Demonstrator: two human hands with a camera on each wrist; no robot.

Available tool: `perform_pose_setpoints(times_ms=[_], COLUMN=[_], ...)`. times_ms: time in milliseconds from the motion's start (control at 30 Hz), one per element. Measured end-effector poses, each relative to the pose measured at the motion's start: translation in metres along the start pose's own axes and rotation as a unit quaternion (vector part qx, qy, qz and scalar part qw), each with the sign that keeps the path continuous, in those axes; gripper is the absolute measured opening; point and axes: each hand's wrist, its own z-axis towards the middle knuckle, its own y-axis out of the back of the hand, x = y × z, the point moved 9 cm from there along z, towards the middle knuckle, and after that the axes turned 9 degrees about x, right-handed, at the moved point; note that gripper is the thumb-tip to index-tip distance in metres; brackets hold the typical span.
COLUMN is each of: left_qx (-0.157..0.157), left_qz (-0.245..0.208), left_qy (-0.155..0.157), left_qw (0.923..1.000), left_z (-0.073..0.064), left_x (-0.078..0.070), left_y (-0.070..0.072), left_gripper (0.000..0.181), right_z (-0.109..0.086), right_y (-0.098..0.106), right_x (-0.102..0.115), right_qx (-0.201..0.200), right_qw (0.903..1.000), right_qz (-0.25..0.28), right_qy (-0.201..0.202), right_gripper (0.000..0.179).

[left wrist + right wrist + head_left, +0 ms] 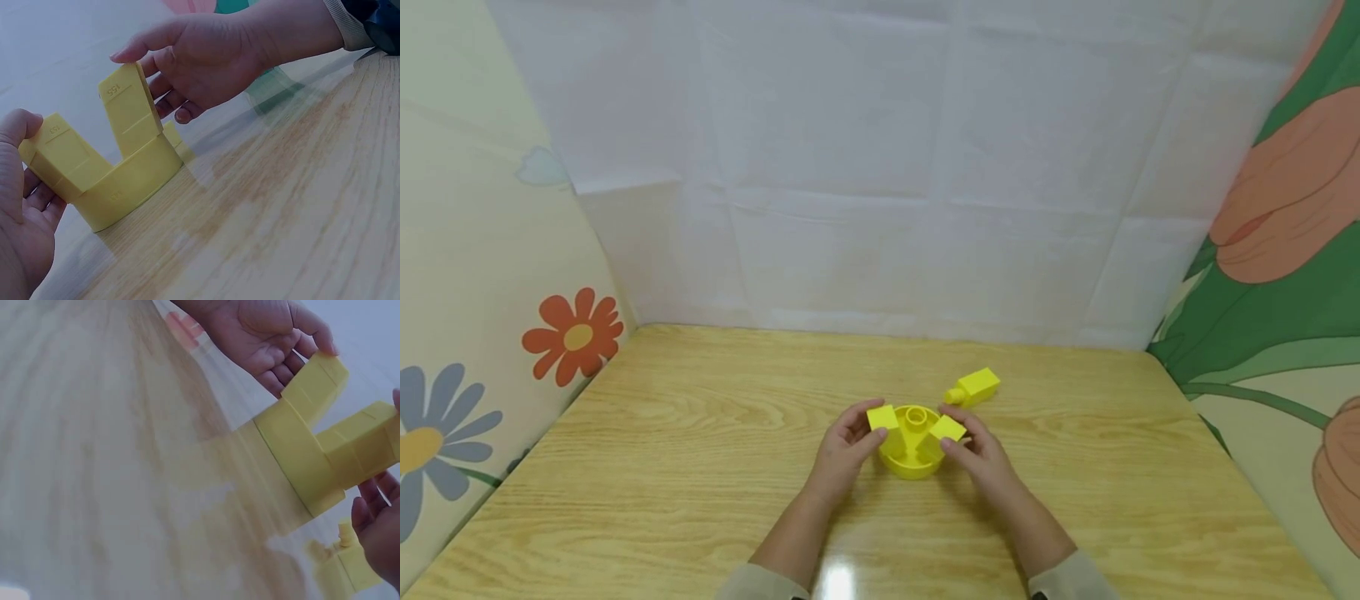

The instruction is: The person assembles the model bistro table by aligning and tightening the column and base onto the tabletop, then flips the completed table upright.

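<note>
Sleeves: pale cuffs (766,582) lie nearest, the forearms reaching forward over the wooden table (647,467).
Left hand (841,457): pinches the left block (884,419) near its top, thumb on one side, fingers round the other.
Right hand (987,460): grips the right block (948,428) likewise, between thumb and fingers.
Round base (912,472): stands on the table between the hands; both blocks rise from within its rim, a gap between them. Whether their lower ends are fully seated is hidden.
Good handling: best to steady the base with even pressure from both sides, line up each lower end before pressing, and push straight down; a sideways push could tip or slide it.
Socket (916,416): the raised ring at the base's far side shows unfilled, so keep fingers off it.
Loose block (978,385): lies beyond the right hand, its narrow peg towards the base.
White sheet (850,167): hangs behind the table.
</note>
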Motion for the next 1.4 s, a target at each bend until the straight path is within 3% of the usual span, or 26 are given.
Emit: perform_pose_setpoints(times_ms=[133, 367, 500, 700, 1000, 1200, 1400], left_qx=[0.0, 0.001, 0.002, 0.0, -0.002, -0.006, -0.049], left_qz=[0.004, 0.007, 0.005, 0.003, 0.001, 0.008, 0.023], left_qy=[0.002, 0.006, 0.006, 0.006, 0.009, 0.015, 0.017], left_qw=[1.0, 1.0, 1.0, 1.0, 1.0, 0.9998, 0.9984], left_z=[-0.0001, -0.0007, -0.0012, -0.0012, -0.0009, -0.0016, -0.0008], left_x=[-0.0006, -0.0006, -0.0005, -0.0004, -0.0008, -0.0008, -0.0021], left_y=[-0.0002, -0.0002, 0.0001, 0.0006, 0.0006, 0.0019, 0.0086], left_gripper=[0.044, 0.044, 0.043, 0.042, 0.041, 0.046, 0.051], right_z=[0.0027, 0.0049, 0.0052, 0.0056, 0.0053, 0.0027, -0.0007], right_y=[-0.0003, -0.0061, -0.0082, -0.0084, -0.0076, -0.0072, -0.0091], right_x=[-0.002, 0.0001, 0.001, 0.0008, 0.0053, 0.0019, 0.0013], right_qx=[0.029, 0.099, 0.116, 0.119, 0.115, 0.081, 0.038], right_qw=[0.9996, 0.9916, 0.9895, 0.9903, 0.9906, 0.9949, 0.9953], right_qz=[0.001, 0.06, 0.06, 0.06, 0.054, 0.053, 0.089], right_qy=[0.002, 0.056, 0.061, 0.038, 0.049, 0.027, 0.01], right_gripper=[0.046, 0.052, 0.052, 0.051, 0.05, 0.051, 0.053])
